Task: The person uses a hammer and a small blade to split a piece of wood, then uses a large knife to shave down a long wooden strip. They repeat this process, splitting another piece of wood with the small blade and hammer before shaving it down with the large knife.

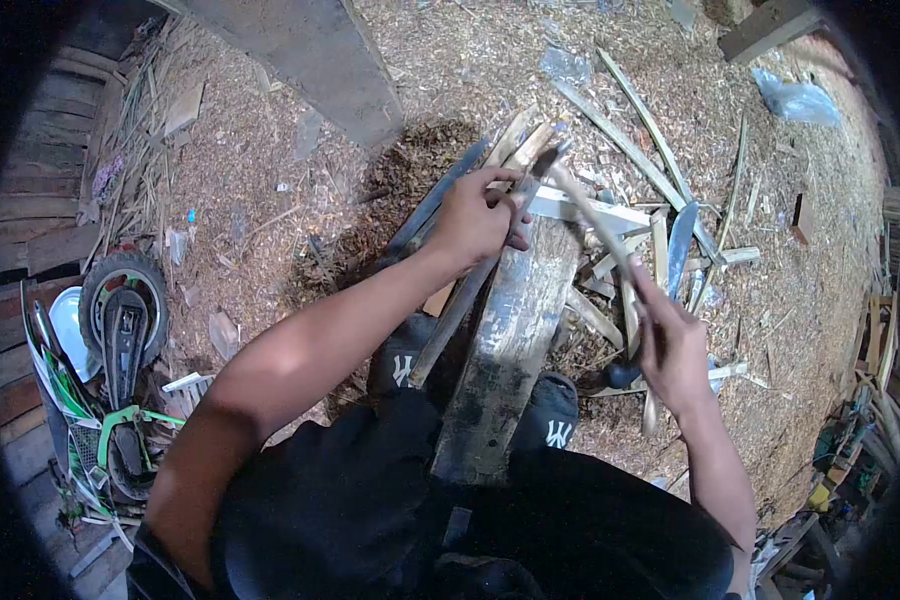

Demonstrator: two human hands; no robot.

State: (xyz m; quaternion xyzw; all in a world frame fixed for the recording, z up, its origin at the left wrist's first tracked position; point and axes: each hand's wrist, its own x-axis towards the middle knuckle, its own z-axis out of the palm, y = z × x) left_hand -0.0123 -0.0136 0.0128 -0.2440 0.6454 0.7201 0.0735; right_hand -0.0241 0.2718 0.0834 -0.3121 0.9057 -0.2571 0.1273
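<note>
My left hand (480, 215) is closed near the far end of a worn wooden plank (515, 340), around a dark, narrow piece whose shape is hard to make out. In my right hand (667, 345) is the handle of a hammer-like tool (595, 215), which slants up and left. The tool's dark head (552, 157) is blurred and lies just beyond my left fingers. A pale flat strip (590, 210) crosses the plank beside my left hand. Light wood pieces (515, 140) stick out past the plank's far end.
Wood chips cover the ground (450, 60). Long wooden strips (635, 150) and a blue-grey blade (681, 245) lie on the right. A thick beam (300, 60) stands at the upper left. A green and white bike (120, 400) is at the left, and a plastic bag (795, 98) lies upper right.
</note>
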